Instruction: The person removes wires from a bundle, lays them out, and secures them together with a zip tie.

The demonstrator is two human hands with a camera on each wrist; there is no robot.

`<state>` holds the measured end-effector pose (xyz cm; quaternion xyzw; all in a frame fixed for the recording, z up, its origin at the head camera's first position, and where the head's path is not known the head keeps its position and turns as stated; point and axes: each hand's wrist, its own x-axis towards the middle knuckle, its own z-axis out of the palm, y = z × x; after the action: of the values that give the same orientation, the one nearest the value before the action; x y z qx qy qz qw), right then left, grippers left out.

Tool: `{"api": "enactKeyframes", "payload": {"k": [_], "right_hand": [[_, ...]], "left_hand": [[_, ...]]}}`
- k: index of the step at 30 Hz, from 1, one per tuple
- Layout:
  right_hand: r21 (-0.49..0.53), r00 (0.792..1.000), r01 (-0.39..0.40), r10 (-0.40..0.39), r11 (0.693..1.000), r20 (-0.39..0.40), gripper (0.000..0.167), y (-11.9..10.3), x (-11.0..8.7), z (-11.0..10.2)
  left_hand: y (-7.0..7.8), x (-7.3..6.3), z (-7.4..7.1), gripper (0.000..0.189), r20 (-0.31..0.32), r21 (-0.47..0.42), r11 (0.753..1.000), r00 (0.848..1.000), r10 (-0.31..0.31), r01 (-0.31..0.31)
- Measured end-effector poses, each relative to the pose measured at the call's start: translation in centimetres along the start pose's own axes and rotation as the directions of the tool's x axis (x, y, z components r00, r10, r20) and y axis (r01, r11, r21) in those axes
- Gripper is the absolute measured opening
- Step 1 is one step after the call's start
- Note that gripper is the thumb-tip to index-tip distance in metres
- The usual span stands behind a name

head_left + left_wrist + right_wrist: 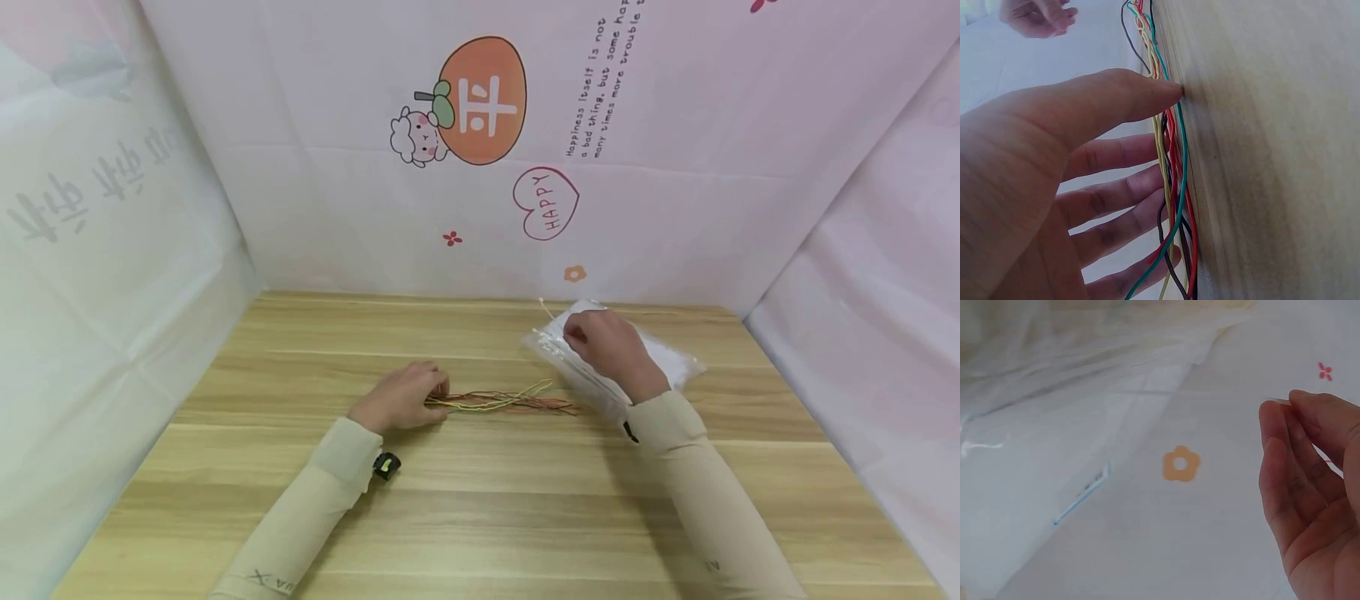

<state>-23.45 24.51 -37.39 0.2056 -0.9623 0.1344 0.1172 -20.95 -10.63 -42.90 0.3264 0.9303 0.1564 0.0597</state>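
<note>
My left hand [401, 397] rests on the table over one end of a loose bundle of thin wires [510, 402]. In the left wrist view, yellow, red, green and dark wires [1172, 175] run between the thumb and the fairly straight fingers. Farther right, my right hand [609, 346] is raised over a clear plastic bag [562, 357] with white contents. Its thumb and forefinger pinch a thin, pale cable tie [547, 308], which sticks out toward the far left. The same cable tie [1210, 395] looks like a faint strip in the right wrist view.
The wood-grain table [480, 517] meets a printed white cloth [360, 225] at its far edge. More cloth hangs at the left and right sides. A black strap piece [387, 465] sits at the left cuff.
</note>
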Motion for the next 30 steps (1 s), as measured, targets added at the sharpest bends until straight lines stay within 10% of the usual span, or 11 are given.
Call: {"api": "enactKeyframes", "payload": {"k": [30], "right_hand": [[0.080,0.904,0.414,-0.399,0.907,-0.155,0.020,-8.1,-5.2,-1.8]], "left_hand": [[0.0,0.6,0.0,0.027,0.017,0.011,0.999,0.999,0.044,-0.045]]}}
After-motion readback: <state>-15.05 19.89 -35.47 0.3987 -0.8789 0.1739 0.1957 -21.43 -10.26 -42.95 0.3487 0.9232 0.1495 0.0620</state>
